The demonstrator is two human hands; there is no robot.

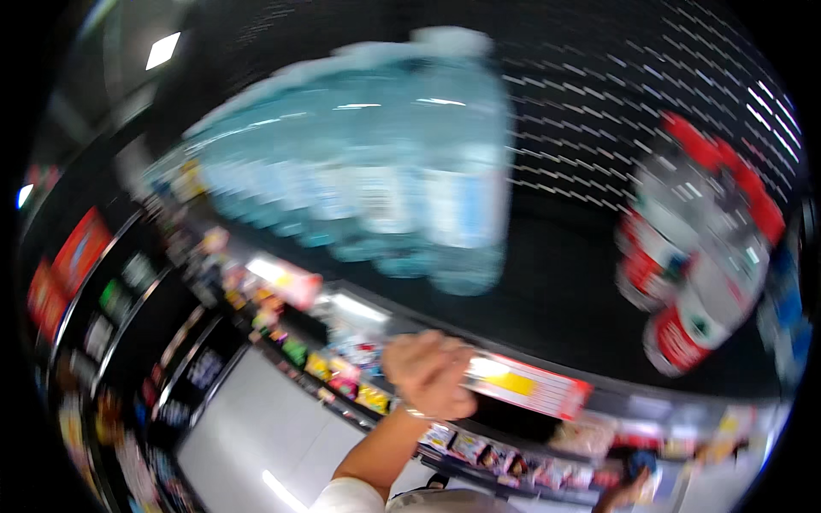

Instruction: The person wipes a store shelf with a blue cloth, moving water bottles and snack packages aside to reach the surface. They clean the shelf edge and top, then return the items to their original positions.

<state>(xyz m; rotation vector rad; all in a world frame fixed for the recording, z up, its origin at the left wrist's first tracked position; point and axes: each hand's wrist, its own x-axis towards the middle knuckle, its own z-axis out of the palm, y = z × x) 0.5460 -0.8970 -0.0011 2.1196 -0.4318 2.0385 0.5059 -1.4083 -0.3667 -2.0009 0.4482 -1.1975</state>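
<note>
My left hand (426, 378), with a bracelet at its wrist, is at the front edge of a black shelf (558, 269). Its fingers are curled by the left end of a red-bordered price tag (532, 385); blur hides whether they grip it. Low at the right, my right hand (625, 494) is partly in view, closed around a blue-topped object (643, 463) too blurred to name. A long row of clear bluish plastic bottles (465, 205) with pale labels stands on the shelf. Right of it are red-capped plastic bottles (705, 308) with red-and-white labels.
A perforated black back panel (571, 128) rises behind the bottles. Colourful packets (474, 445) line a lower shelf. Another price tag (285, 282) hangs farther left on the shelf edge. Across the pale floor (276, 417) stands another shelf unit (96, 359) with goods.
</note>
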